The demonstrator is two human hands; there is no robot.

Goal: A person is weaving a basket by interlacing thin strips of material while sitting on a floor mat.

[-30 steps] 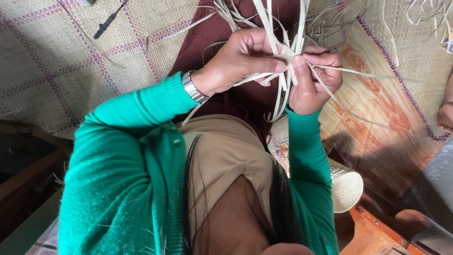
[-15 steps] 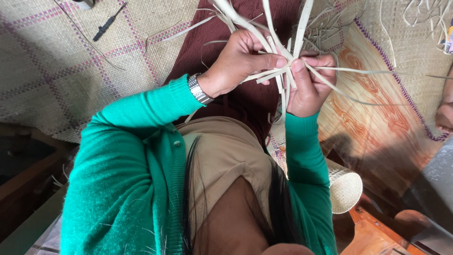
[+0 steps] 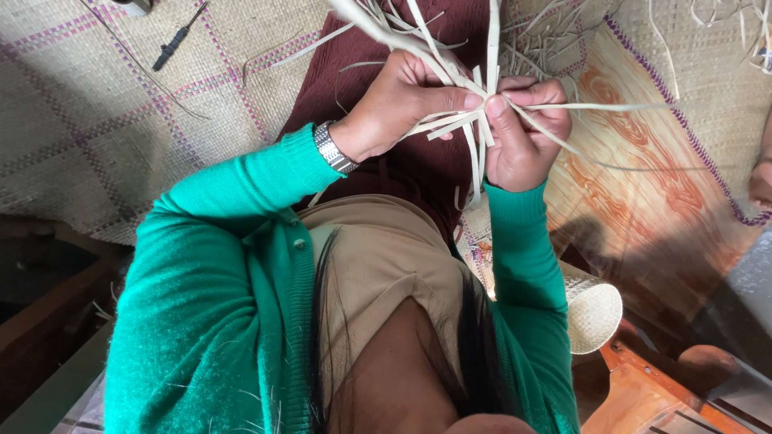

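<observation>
- My left hand point(image 3: 398, 100) and right hand point(image 3: 523, 133) pinch crossing pale palm strips point(image 3: 462, 120), upper centre of frame.
- Only a small woven knot exists; long loose ends remain unwoven.

Your hands pinch pale, flat plant-fibre strips point(image 3: 474, 120), dry and matt, stiff enough to spring outward. At your left wrist sits a metal link watch band point(image 3: 331, 149), glossy. Your sleeves are green knit cardigan point(image 3: 233, 265), soft and slightly fuzzy. Under your hands lies ribbed maroon cloth point(image 3: 418, 169). Left of your hands: coarse woven mat point(image 3: 88, 128), matt. Right of them: smooth wood-grain printed mat point(image 3: 635, 177). Below your right hand: finely woven straw piece point(image 3: 593, 312).
</observation>
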